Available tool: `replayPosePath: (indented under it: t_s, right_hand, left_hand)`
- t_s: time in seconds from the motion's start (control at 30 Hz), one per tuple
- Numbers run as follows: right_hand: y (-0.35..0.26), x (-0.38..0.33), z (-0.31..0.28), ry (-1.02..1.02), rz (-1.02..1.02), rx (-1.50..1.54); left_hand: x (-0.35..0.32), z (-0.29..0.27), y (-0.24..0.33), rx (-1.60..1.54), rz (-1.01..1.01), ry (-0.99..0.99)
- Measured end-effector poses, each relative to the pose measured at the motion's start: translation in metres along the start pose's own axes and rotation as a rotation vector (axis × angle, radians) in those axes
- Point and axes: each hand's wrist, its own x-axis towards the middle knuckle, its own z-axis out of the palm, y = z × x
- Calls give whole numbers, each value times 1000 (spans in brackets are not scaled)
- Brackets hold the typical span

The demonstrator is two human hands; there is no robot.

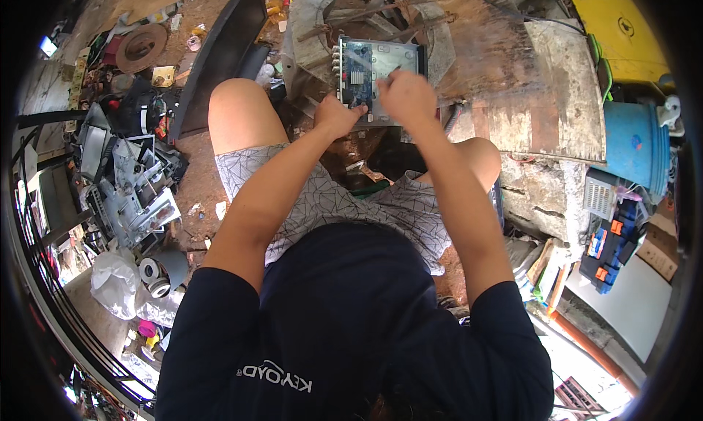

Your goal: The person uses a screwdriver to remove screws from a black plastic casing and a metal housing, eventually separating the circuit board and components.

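An opened metal electronics case (399, 54) lies in front of me, on or against a round, worn metal frame (307, 62). Inside it a blue circuit board (357, 58) with a small pale heatsink fills the left side, and a row of round connectors lines the left edge. My left hand (338, 117) is closed on the case's near left corner, thumb by the board. Over the right part of the case, my right hand (408, 97) is closed in a fist-like grip. A small dark bit shows at its fingers, but what it holds cannot be made out.
A dark flat panel (223, 54) leans at the left, beyond my knee. Scrap metal parts (135, 183) are heaped farther left. On the right are a worn wooden board (542, 91), a blue bucket (633, 146), a yellow container (622, 29) and a black-and-orange tool case (611, 241).
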Motion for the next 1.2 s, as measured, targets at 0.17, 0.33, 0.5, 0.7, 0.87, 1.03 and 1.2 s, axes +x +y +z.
replayPosePath:
  t_s: [0.17, 0.33, 0.5, 0.7, 0.87, 1.03, 1.2]
  right_hand:
    - [12, -26, -54, 31, -8, 336]
    - [63, -64, -41, -83, 270, 985]
    - [36, -99, -35, -249, 249, 1513]
    - [1, -104, -28, -210, 114, 1039]
    - [46, -119, -11, 60, 16, 653]
    - [88, -100, -43, 121, 383, 1042]
    - [125, -50, 1, 167, 397, 870]
  left_hand:
    - [-12, -17, 12, -120, 20, -44]
    - [-21, -23, 10, -194, -106, 158]
    - [-70, -63, 43, -773, 400, -106]
    - [-121, -48, 60, -1118, 21, -560]
    - [-128, -34, 35, -1133, -159, -547]
    - [-138, -119, 38, -1366, 85, -337]
    - [-149, -237, 11, -1318, 348, 175]
